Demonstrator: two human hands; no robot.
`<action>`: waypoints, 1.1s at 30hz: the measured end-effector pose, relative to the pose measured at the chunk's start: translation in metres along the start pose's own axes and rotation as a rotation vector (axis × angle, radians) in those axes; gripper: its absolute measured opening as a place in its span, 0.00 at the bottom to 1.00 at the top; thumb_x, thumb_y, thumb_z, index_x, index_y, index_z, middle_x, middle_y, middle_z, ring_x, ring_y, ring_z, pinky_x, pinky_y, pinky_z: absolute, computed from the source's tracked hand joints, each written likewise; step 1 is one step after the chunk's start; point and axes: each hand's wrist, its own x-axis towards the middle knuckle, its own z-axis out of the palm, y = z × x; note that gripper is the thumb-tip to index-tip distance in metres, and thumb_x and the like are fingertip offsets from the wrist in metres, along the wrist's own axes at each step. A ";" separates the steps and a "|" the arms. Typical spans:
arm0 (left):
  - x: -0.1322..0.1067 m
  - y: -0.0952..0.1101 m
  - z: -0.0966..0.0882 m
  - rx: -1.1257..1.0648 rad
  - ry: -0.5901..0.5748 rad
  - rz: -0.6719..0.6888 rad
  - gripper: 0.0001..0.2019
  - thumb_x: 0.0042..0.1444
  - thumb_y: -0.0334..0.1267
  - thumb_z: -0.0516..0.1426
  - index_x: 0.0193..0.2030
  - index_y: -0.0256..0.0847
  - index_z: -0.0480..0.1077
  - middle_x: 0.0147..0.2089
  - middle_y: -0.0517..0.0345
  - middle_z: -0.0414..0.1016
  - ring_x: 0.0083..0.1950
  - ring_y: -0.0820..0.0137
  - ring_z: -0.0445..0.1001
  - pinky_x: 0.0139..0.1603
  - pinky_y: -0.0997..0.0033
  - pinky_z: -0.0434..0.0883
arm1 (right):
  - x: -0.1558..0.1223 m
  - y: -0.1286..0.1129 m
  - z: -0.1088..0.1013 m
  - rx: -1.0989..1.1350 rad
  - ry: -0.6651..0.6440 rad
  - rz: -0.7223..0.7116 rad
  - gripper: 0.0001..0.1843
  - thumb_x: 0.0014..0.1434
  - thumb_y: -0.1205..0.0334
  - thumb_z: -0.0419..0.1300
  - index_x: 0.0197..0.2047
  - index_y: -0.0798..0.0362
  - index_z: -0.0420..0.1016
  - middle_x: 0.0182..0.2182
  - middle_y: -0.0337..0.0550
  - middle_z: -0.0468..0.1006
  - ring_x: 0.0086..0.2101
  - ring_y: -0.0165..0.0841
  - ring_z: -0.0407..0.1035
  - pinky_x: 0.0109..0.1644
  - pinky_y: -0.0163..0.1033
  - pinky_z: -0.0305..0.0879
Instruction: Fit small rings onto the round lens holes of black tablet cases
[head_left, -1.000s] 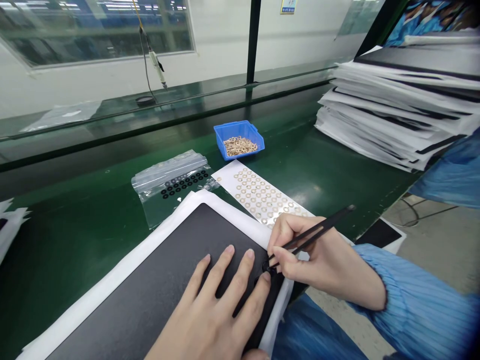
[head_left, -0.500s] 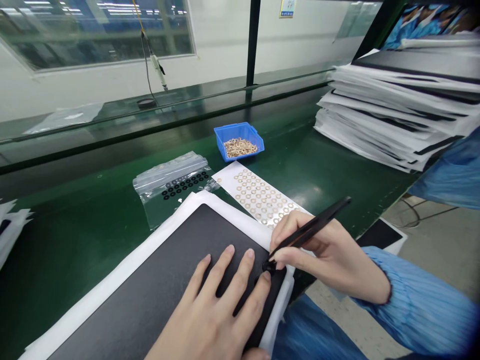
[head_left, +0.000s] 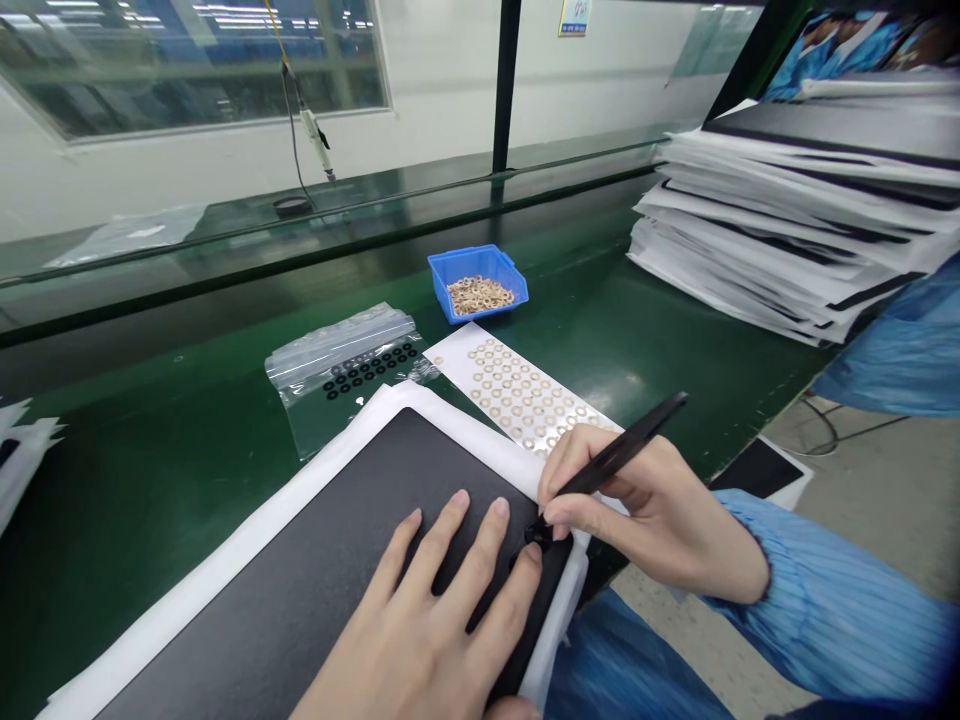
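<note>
My left hand (head_left: 442,610) lies spread on a black panel (head_left: 300,540), which rests on white sheeting (head_left: 225,560). Its index fingertip is by a small black round part (head_left: 537,531) near the panel's right corner. Closed round a pair of black tweezers (head_left: 630,445), my right hand (head_left: 652,510) is above that same corner. The tweezers' tips are at the small part, partly hidden by the fingers. Just beyond lies a white sheet (head_left: 457,350) with rows of pale rings. Left of it, a clear zip bag (head_left: 307,350) lies under or beside rows of black rings (head_left: 367,372).
A blue bin (head_left: 478,262) of small tan rings stands behind the sheet. Stacked black panels in white sheeting (head_left: 750,210) rise at the right. An electric screwdriver (head_left: 316,140) hangs at the back. A person's blue sleeve (head_left: 892,350) shows at the right edge.
My right hand has shifted slightly left and the tweezers have turned a little, their prongs now looking closer together. My left hand stays in place on the panel.
</note>
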 end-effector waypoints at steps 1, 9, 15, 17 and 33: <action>0.000 0.000 0.000 -0.003 0.005 -0.001 0.33 0.55 0.49 0.56 0.66 0.45 0.50 0.66 0.45 0.50 0.63 0.44 0.54 0.52 0.42 0.65 | 0.000 0.000 0.000 0.030 -0.002 0.019 0.02 0.57 0.68 0.58 0.31 0.55 0.69 0.27 0.40 0.71 0.27 0.27 0.71 0.29 0.31 0.69; 0.001 0.001 -0.002 -0.015 -0.013 0.008 0.33 0.54 0.49 0.57 0.65 0.54 0.51 0.65 0.48 0.54 0.63 0.44 0.55 0.51 0.40 0.65 | 0.000 0.000 -0.002 -0.034 -0.010 -0.053 0.03 0.55 0.70 0.60 0.32 0.55 0.69 0.29 0.40 0.71 0.29 0.27 0.70 0.31 0.31 0.68; 0.004 0.013 -0.005 0.034 -0.034 -0.127 0.32 0.50 0.47 0.62 0.62 0.57 0.56 0.65 0.52 0.55 0.63 0.46 0.55 0.55 0.38 0.61 | -0.003 -0.002 -0.005 0.051 0.034 -0.026 0.03 0.58 0.66 0.58 0.31 0.54 0.69 0.28 0.40 0.72 0.27 0.28 0.70 0.29 0.33 0.67; 0.005 0.012 -0.006 0.019 -0.038 -0.117 0.32 0.51 0.48 0.61 0.62 0.57 0.56 0.66 0.52 0.53 0.64 0.46 0.54 0.55 0.39 0.61 | 0.002 -0.007 -0.012 0.049 0.074 -0.034 0.05 0.58 0.62 0.58 0.31 0.54 0.70 0.28 0.41 0.72 0.27 0.30 0.71 0.29 0.34 0.68; 0.006 0.010 0.003 0.088 0.120 -0.166 0.17 0.63 0.46 0.47 0.59 0.62 0.58 0.63 0.57 0.60 0.61 0.54 0.61 0.56 0.50 0.64 | 0.204 0.070 0.017 -0.452 -0.036 -0.097 0.08 0.55 0.63 0.58 0.28 0.57 0.65 0.23 0.48 0.75 0.29 0.38 0.72 0.35 0.39 0.65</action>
